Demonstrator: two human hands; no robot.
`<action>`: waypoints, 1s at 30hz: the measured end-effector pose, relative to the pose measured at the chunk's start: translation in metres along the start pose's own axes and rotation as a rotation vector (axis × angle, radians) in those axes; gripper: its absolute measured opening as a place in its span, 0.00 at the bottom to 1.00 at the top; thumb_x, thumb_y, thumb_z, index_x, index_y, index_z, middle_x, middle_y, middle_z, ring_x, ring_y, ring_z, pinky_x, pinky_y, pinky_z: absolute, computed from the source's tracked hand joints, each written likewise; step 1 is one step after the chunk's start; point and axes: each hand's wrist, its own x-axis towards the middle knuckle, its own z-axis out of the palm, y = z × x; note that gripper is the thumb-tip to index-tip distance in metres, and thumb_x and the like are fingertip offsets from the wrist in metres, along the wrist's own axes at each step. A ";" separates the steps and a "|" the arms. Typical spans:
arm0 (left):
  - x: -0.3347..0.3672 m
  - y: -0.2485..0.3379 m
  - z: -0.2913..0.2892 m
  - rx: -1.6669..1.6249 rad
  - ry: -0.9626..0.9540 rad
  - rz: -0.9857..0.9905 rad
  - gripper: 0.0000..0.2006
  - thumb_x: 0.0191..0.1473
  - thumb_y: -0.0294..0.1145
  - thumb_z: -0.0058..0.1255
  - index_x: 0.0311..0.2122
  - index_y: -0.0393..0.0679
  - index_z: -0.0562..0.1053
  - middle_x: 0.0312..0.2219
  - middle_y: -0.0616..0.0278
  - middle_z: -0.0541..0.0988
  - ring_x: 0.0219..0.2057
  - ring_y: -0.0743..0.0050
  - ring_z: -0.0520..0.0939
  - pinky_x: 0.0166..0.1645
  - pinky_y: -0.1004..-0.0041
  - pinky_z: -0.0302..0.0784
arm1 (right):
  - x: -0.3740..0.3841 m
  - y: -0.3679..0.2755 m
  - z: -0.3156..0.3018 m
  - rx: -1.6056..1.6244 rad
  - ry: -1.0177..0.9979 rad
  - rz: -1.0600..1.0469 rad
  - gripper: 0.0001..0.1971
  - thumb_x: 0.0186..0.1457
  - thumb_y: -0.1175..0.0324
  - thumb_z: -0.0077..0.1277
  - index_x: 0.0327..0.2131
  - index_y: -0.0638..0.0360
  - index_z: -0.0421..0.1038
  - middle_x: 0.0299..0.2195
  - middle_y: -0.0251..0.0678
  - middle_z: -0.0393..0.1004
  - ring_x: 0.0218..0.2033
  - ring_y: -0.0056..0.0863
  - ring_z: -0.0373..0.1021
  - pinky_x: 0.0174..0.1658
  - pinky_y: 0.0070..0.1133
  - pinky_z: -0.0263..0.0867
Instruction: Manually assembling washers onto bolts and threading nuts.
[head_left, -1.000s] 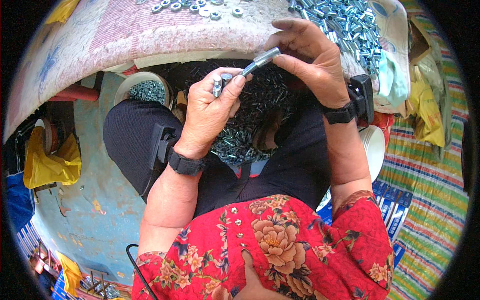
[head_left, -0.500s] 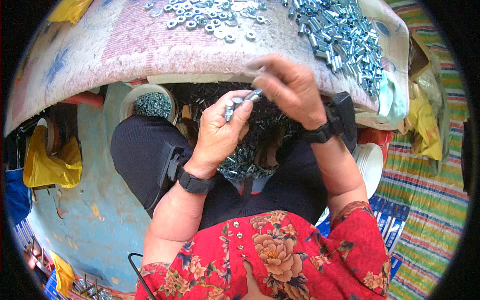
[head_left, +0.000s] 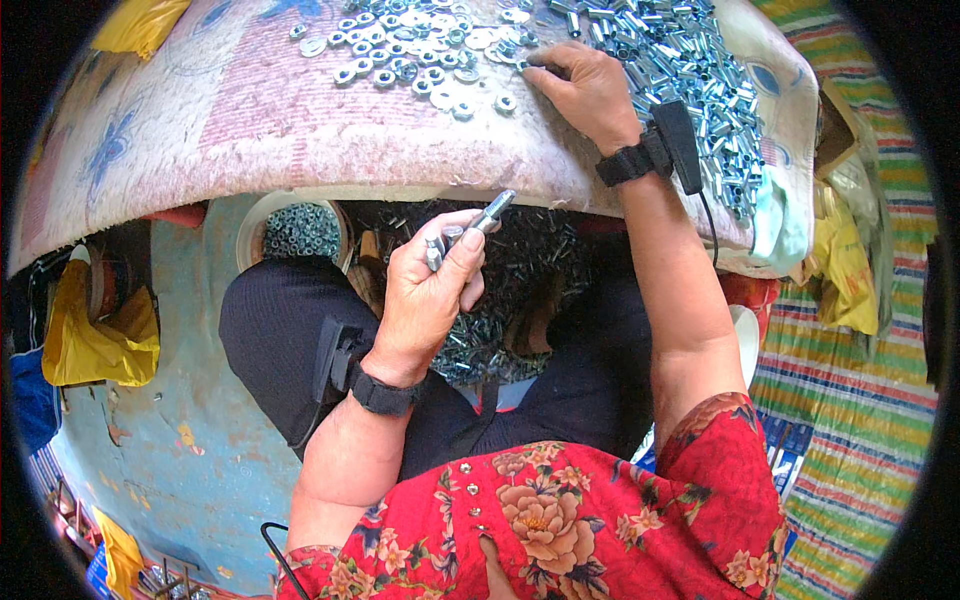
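Observation:
My left hand [head_left: 430, 285] is closed round a few metal bolts [head_left: 491, 213] above my lap. One bolt points up and to the right past the thumb; the heads or ends of others show by the fingers. My right hand [head_left: 588, 95] rests over the cloth-covered table with thumb and forefinger pinched at the edge of the scattered nuts and washers [head_left: 433, 75]. What lies between those fingertips is too small to make out. Close by on its right is a heap of shiny metal sleeves [head_left: 708, 82].
A white bucket of small nuts [head_left: 302, 232] stands under the table's edge by my left knee. Dark metal pieces [head_left: 480, 345] lie in a heap between my legs. Yellow bags [head_left: 100, 330] hang at the left. Striped sheeting [head_left: 840, 420] covers the floor at the right.
My right hand has moved away from the bolts in my left hand, up and forward to the nuts and washers. My left hand stays closed on the bolts, slightly lower.

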 end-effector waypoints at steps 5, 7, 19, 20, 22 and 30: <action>0.000 0.000 0.000 0.017 0.021 -0.015 0.12 0.54 0.31 0.42 0.39 0.33 0.68 0.15 0.73 0.61 0.16 0.88 0.58 0.17 0.85 0.56 | 0.001 -0.004 -0.005 -0.028 -0.055 -0.010 0.13 0.42 0.60 0.53 0.28 0.58 0.75 0.26 0.42 0.73 0.27 0.36 0.70 0.32 0.25 0.66; 0.000 0.000 -0.001 -0.034 -0.018 -0.021 0.11 0.54 0.31 0.42 0.39 0.33 0.68 0.15 0.73 0.60 0.16 0.89 0.58 0.17 0.85 0.55 | 0.006 -0.005 -0.006 0.004 -0.082 -0.023 0.12 0.42 0.59 0.53 0.27 0.58 0.75 0.25 0.43 0.73 0.26 0.37 0.70 0.32 0.26 0.66; 0.002 -0.001 0.001 -0.016 0.003 -0.035 0.11 0.54 0.31 0.42 0.38 0.33 0.69 0.15 0.74 0.60 0.15 0.89 0.57 0.17 0.85 0.54 | 0.023 0.002 0.005 -0.141 0.097 -0.067 0.11 0.43 0.60 0.52 0.26 0.57 0.75 0.24 0.38 0.74 0.25 0.37 0.71 0.29 0.24 0.66; 0.002 0.000 0.001 -0.017 0.007 -0.037 0.11 0.54 0.31 0.42 0.38 0.33 0.69 0.15 0.74 0.60 0.15 0.89 0.57 0.17 0.85 0.54 | 0.021 0.006 0.001 -0.139 0.093 -0.067 0.11 0.43 0.60 0.52 0.26 0.57 0.75 0.24 0.38 0.74 0.25 0.37 0.71 0.29 0.24 0.66; 0.001 0.000 0.001 -0.018 0.022 -0.034 0.11 0.54 0.31 0.43 0.38 0.34 0.69 0.15 0.74 0.59 0.15 0.89 0.57 0.17 0.85 0.54 | 0.016 0.014 -0.009 -0.113 0.192 0.067 0.08 0.43 0.64 0.52 0.26 0.56 0.75 0.23 0.37 0.74 0.25 0.35 0.71 0.28 0.21 0.66; 0.002 -0.001 0.000 -0.027 0.026 -0.045 0.12 0.54 0.31 0.43 0.39 0.33 0.68 0.15 0.74 0.60 0.16 0.89 0.58 0.17 0.85 0.55 | -0.005 0.006 -0.012 -0.109 -0.056 -0.129 0.09 0.44 0.62 0.51 0.25 0.57 0.73 0.23 0.38 0.70 0.24 0.39 0.69 0.28 0.27 0.66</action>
